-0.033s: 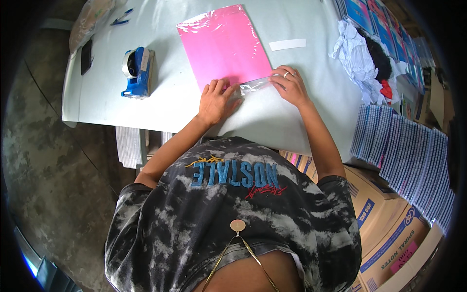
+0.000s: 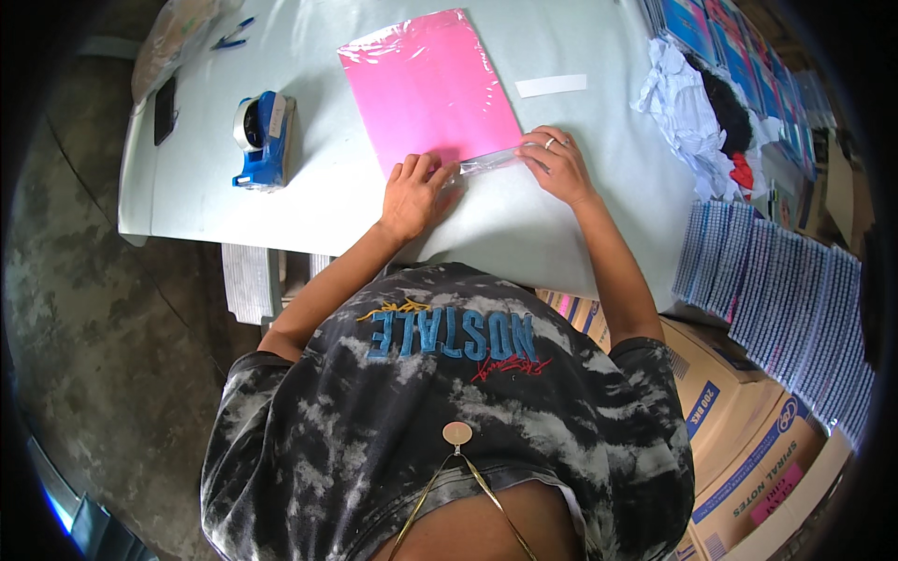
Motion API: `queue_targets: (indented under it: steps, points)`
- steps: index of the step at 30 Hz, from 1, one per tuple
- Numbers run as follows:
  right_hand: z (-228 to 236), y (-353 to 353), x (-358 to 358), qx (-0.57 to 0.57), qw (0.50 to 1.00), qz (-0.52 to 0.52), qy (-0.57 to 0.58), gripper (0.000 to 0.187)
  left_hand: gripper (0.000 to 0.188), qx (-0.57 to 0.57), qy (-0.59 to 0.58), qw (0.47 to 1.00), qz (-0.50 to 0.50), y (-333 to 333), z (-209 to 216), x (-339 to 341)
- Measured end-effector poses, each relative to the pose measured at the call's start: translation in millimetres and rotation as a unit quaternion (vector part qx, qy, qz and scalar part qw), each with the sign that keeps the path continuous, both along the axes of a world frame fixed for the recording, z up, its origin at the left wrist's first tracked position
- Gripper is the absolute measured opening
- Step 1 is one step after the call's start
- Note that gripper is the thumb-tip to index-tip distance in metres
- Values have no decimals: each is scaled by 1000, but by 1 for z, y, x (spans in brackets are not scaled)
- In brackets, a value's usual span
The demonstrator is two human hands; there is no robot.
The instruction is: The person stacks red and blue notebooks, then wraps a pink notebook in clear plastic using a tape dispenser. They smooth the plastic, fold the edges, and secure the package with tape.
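Note:
Pink sheets or a pink pad in a clear plastic sleeve (image 2: pixel 430 93) lie at a slight tilt on the pale table. Along the near edge runs the sleeve's loose clear flap (image 2: pixel 488 163). My left hand (image 2: pixel 410 198) rests at the near left corner, fingers curled over the plastic. At the near right corner, my right hand (image 2: pixel 557 168), with a ring on it, pinches the other end of the flap. The flap stretches between both hands, its left end partly hidden by my left fingers.
A blue tape dispenser (image 2: pixel 265 145) stands left of the sleeve, with a dark phone (image 2: pixel 165 110) and a blue-handled tool (image 2: pixel 232 35) farther left. A white strip (image 2: pixel 550 86) lies right. Crumpled paper (image 2: pixel 675 112), stacked spiral notebooks (image 2: pixel 767 290) and cartons (image 2: pixel 748 467) fill the right side.
The clear flap between my hands looks narrower and more folded toward the pink edge. My hands have barely moved.

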State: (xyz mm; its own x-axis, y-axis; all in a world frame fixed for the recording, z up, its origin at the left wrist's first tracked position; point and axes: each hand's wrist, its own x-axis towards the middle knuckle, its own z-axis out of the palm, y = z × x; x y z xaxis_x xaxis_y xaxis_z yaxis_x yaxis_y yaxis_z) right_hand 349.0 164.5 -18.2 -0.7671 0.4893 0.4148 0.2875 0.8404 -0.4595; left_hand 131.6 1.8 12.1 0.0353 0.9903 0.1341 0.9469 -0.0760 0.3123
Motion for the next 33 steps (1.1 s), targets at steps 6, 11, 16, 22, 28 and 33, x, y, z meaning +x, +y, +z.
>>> queue_targets:
  steps: [6, 11, 16, 22, 28, 33]
  points:
    - [-12, -2, -8, -150, 985, -53, 64, 10, 15, 86, 6, 996, -36, 4, -17, -8]
    - [-19, -7, -23, -242, 953, -141, 115, 9, 11, 37, -47, 998, 8, 16, -7, -12]
    - [-19, -11, -34, -234, 946, -189, 125, 10, 16, -23, -127, 990, 56, 26, 2, -16]
    - [-16, -18, -47, -209, 932, -286, 77, 9, 17, -92, -155, 981, 75, 36, 0, -22]
    - [-18, -11, -59, -193, 919, -341, 44, 12, 27, -140, -241, 949, 146, 47, -1, -24]
    - [-14, -29, -69, -181, 869, -425, 176, 15, 40, -168, -296, 921, 191, 56, -8, -31]
